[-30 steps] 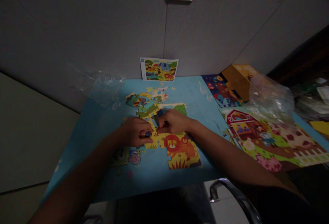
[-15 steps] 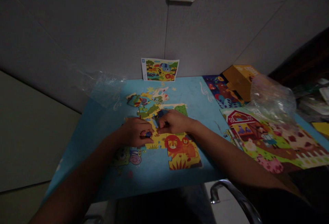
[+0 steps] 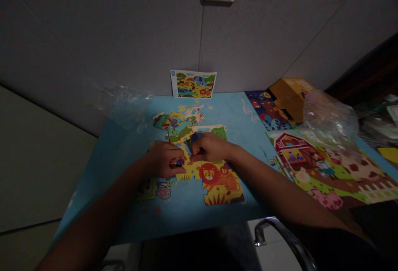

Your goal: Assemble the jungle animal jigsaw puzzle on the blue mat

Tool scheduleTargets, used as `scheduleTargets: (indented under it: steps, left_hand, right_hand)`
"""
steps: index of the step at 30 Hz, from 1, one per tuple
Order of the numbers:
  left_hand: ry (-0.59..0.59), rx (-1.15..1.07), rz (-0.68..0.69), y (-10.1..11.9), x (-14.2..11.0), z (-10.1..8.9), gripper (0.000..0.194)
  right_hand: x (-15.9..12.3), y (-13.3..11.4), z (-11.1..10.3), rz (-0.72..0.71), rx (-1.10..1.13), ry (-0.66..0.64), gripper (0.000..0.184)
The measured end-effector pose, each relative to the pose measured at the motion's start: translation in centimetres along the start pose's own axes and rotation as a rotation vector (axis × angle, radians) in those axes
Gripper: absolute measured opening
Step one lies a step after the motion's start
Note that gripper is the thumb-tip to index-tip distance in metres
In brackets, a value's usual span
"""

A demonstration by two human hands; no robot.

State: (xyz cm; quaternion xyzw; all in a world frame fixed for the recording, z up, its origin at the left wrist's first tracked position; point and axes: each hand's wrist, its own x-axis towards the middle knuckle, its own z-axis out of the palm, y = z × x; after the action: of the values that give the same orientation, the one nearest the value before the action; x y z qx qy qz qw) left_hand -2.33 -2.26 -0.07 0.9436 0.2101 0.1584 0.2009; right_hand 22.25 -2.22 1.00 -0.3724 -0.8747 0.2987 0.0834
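My left hand (image 3: 166, 159) rests at the left side of a partly joined jigsaw puzzle, its thumb and fingers curved around a yellow puzzle piece (image 3: 185, 176) with a grass tuft. Opposite it, my right hand (image 3: 212, 146) has its fingers bent and pressed down on the joined puzzle pieces, thumb close to the left hand's fingertips. Joined lion pieces (image 3: 220, 181) lie just below the right hand. Behind the hands are loose puzzle pieces (image 3: 168, 120), some overlapping. My fingers hide part of the puzzle's middle.
A picture card (image 3: 195, 84) of the animal scene leans on the wall. On the right lie a finished farm puzzle (image 3: 329, 175), an opened cardboard box (image 3: 289, 98) and a clear plastic bag (image 3: 331, 117). Another clear bag (image 3: 127, 105) sits at the table's back left.
Both hands stay in almost the same place, with only a very slight shift of the fingers. The puzzle pieces look the same.
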Motion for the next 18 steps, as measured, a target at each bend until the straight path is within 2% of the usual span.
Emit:
scheduleTargets:
  steps: [6,13,18]
  left_hand:
    - [-0.012,0.099,-0.007,0.57,0.36,0.19,0.031]
    - [-0.024,0.194,0.045,0.75,0.64,0.26,0.038]
    - [0.058,0.153,0.094,0.44,0.48,0.87,0.036]
  right_hand:
    - [-0.01,-0.01,0.0,-0.007,-0.03,-0.023,0.014]
    - [0.0,-0.35,-0.23,-0.019,-0.059,-0.028,0.014]
    - [-0.07,-0.44,-0.18,-0.019,-0.038,-0.018,0.013]
